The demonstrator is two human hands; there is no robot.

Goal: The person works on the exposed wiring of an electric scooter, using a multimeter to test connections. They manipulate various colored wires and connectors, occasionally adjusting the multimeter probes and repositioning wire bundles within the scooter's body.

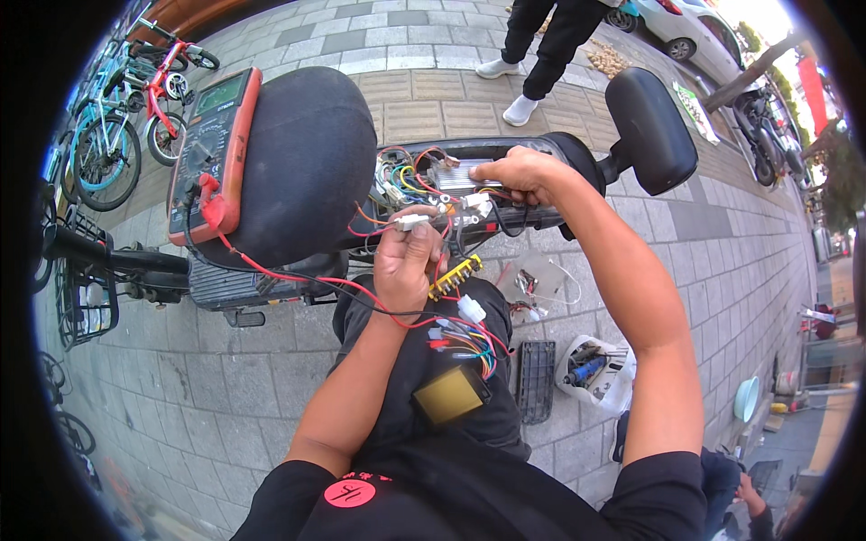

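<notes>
Apparent step: wiring work. Your left hand (408, 261) pinches a white connector (412, 222) left of the silver finned box (456, 178); your right hand (526, 176), half-curled, touches that box. Next move likely needs: steady grip.

The outdoor ground was covered with rectangular grey paving slabs (253, 383), crossed near the top by a band of tan, ribbed paving blocks (433, 86). At the upper left, a small red-framed bicycle (169, 90) was parked beside a light-blue bicycle with black tyres (106, 149). At the upper right, a white car (681, 25) was partly cut off by the view's edge, and a leaning brown tree trunk (753, 74) was seen near a dark parked motorcycle (765, 131). The scene was lit by daylight, with the bright sky washed out.
</notes>
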